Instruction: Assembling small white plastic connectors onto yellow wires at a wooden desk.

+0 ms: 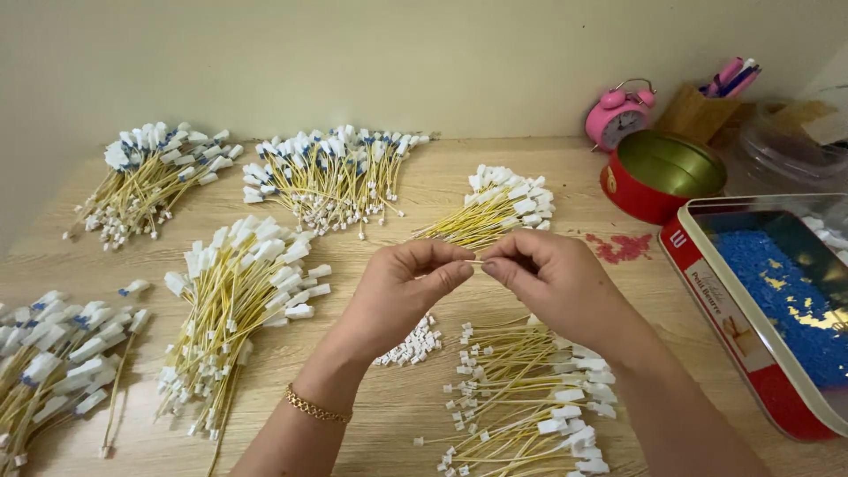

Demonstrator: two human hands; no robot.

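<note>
Above the middle of the surface (415, 177), the left hand (402, 287) and right hand (552, 283) are pinching a thin yellow wire (478, 261) with fingers together. It is tiny, so it could be slipping into the white plugs (411, 344) below.

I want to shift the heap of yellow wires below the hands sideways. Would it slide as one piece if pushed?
Probably not. The heap of yellow wires lies loose and fanned out with nothing visibly binding it, so a push would likely scatter it. The strands look thin and light, likely bending rather than pushing stiffly. Their white plugs could snag each other on the wooden table.
</note>
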